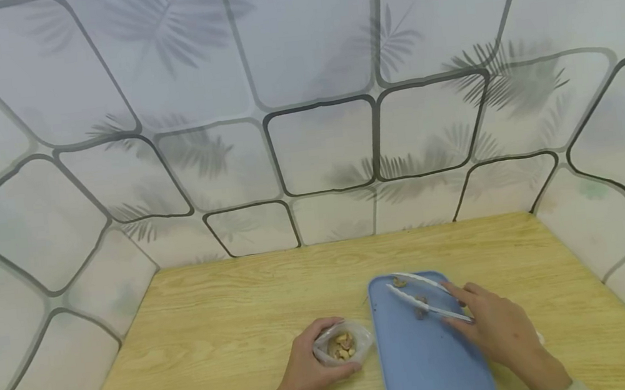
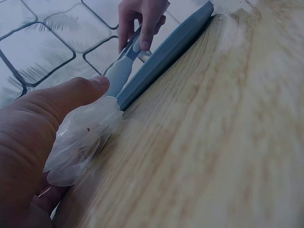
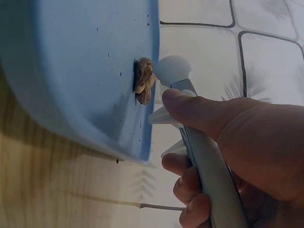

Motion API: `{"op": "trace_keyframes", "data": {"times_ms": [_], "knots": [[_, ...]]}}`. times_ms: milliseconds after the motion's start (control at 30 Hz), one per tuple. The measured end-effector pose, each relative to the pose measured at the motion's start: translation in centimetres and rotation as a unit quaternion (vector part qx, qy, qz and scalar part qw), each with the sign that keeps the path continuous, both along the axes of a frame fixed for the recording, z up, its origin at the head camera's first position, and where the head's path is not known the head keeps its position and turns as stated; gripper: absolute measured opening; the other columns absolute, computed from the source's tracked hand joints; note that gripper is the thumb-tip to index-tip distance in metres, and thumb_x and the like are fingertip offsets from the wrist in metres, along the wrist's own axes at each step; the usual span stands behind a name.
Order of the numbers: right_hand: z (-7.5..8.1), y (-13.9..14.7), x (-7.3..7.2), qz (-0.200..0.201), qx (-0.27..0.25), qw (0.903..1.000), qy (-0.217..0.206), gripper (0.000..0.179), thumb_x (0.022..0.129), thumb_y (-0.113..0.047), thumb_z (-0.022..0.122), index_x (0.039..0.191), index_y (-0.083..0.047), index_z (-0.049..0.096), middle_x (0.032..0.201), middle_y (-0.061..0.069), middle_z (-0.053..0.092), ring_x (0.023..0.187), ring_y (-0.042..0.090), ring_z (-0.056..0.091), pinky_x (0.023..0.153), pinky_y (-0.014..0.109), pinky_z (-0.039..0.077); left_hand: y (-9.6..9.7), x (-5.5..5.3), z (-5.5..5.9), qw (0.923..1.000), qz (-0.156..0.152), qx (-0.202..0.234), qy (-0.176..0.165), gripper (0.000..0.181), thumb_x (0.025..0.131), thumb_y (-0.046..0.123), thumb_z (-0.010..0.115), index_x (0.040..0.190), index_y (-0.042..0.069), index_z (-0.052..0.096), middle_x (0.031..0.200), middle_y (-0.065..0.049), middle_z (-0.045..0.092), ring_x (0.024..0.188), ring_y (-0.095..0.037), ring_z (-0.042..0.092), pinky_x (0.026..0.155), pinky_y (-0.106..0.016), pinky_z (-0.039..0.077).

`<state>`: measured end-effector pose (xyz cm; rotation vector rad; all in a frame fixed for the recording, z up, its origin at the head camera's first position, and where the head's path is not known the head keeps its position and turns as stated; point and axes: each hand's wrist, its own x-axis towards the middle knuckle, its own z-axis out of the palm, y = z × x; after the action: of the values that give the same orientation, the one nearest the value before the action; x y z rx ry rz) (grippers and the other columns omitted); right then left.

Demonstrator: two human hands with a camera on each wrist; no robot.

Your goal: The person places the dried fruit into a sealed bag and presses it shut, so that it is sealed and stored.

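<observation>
My left hand (image 1: 306, 365) curls round a clear plastic bag (image 1: 363, 339), whose open mouth faces up and shows pale yellow and brown pieces (image 1: 342, 346) inside. The bag's crumpled side (image 2: 78, 142) shows beneath the thumb in the left wrist view. In my right hand (image 1: 500, 324) is a pair of tongs (image 1: 428, 307), gripped by the arms, with its two pale tips spread apart over a blue tray (image 1: 425, 366). A wrinkled brown lump (image 3: 144, 81) lies on the tray near the tips, and a smaller brown piece (image 1: 399, 282) sits by the tray's far edge.
The wood-grain table (image 1: 218, 329) carries the tray, with the bag just left of it. Dark crumbs (image 3: 120, 74) dot the tray. Patterned walls (image 1: 322, 147) enclose the table at the back and both sides. Something white (image 1: 540, 337) peeks out behind the right wrist.
</observation>
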<state>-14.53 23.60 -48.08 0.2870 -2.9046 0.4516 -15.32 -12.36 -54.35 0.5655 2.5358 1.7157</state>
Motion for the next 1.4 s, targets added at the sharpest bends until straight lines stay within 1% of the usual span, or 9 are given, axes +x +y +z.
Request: {"op": "trace_keyframes", "data": {"times_ms": [167,300,533,700,833,967,1167,1400], "knots": [[-0.2,0.2,-0.2,-0.003,0.005,0.9999,-0.009,0.068,0.088,-0.034,0.091,0.147,-0.011,0.068,0.101,0.001,0.073,0.068,0.006,0.056,0.052,0.027,0.043,0.0,0.0,0.0,1.0,-0.003,0.002,-0.001,0.071,0.076,0.03,0.103,0.138,0.029,0.068,0.136,0.009,0.074,0.121,-0.011,0.067,0.106,-0.028,0.051],[-0.3,0.5,-0.3,-0.005,0.009,0.9996,-0.025,0.068,0.089,-0.035,0.091,0.148,-0.01,0.068,0.102,0.001,0.074,0.07,0.007,0.058,0.054,0.028,0.044,0.0,0.0,0.0,1.0,-0.003,0.003,-0.001,0.071,0.076,0.03,0.103,0.138,0.03,0.068,0.135,0.009,0.074,0.121,-0.011,0.067,0.106,-0.028,0.051],[-0.3,0.8,-0.4,-0.007,0.012,0.9992,-0.039,0.065,0.091,-0.036,0.088,0.146,-0.009,0.068,0.101,0.0,0.075,0.073,0.01,0.062,0.056,0.032,0.048,0.0,-0.1,0.0,1.0,-0.005,0.002,-0.003,0.071,0.077,0.031,0.102,0.138,0.03,0.068,0.136,0.009,0.074,0.122,-0.012,0.067,0.106,-0.028,0.051],[-0.3,0.8,-0.4,-0.008,0.023,0.9994,-0.025,0.062,0.09,-0.036,0.089,0.143,-0.011,0.071,0.098,-0.002,0.074,0.071,0.009,0.06,0.055,0.03,0.045,0.0,0.0,-0.1,0.9999,-0.003,0.002,-0.012,0.07,0.077,0.031,0.102,0.139,0.031,0.067,0.136,0.009,0.074,0.122,-0.013,0.067,0.105,-0.028,0.051],[-0.3,0.8,-0.4,-0.01,0.027,0.9994,-0.021,0.062,0.089,-0.036,0.09,0.143,-0.013,0.071,0.098,-0.003,0.074,0.067,0.007,0.055,0.053,0.028,0.042,0.0,0.0,-0.2,0.9999,-0.004,0.005,-0.014,0.07,0.078,0.031,0.102,0.139,0.031,0.067,0.136,0.008,0.074,0.121,-0.014,0.067,0.105,-0.028,0.051],[0.0,0.7,-0.3,-0.012,0.016,0.9996,-0.019,0.062,0.089,-0.035,0.09,0.144,-0.014,0.071,0.101,-0.003,0.076,0.065,0.005,0.05,0.052,0.027,0.04,0.0,0.0,-0.2,0.9999,-0.005,0.005,-0.013,0.07,0.077,0.031,0.102,0.139,0.031,0.067,0.136,0.008,0.073,0.122,-0.014,0.066,0.106,-0.028,0.051],[0.5,0.6,0.0,-0.011,0.0,0.9999,-0.003,0.061,0.089,-0.034,0.091,0.144,-0.016,0.072,0.103,-0.002,0.078,0.064,0.005,0.051,0.052,0.027,0.041,0.0,-0.1,0.0,0.9999,-0.006,0.005,-0.013,0.071,0.077,0.031,0.102,0.139,0.031,0.067,0.137,0.008,0.073,0.122,-0.014,0.067,0.107,-0.028,0.051],[1.6,0.0,0.6,-0.002,-0.02,0.9997,0.017,0.058,0.091,-0.041,0.088,0.142,-0.02,0.073,0.1,-0.008,0.076,0.066,0.002,0.05,0.054,0.028,0.041,0.1,-0.1,0.1,0.9998,-0.006,0.004,-0.018,0.071,0.077,0.03,0.102,0.139,0.03,0.067,0.138,0.008,0.073,0.123,-0.015,0.067,0.107,-0.028,0.051]]}}
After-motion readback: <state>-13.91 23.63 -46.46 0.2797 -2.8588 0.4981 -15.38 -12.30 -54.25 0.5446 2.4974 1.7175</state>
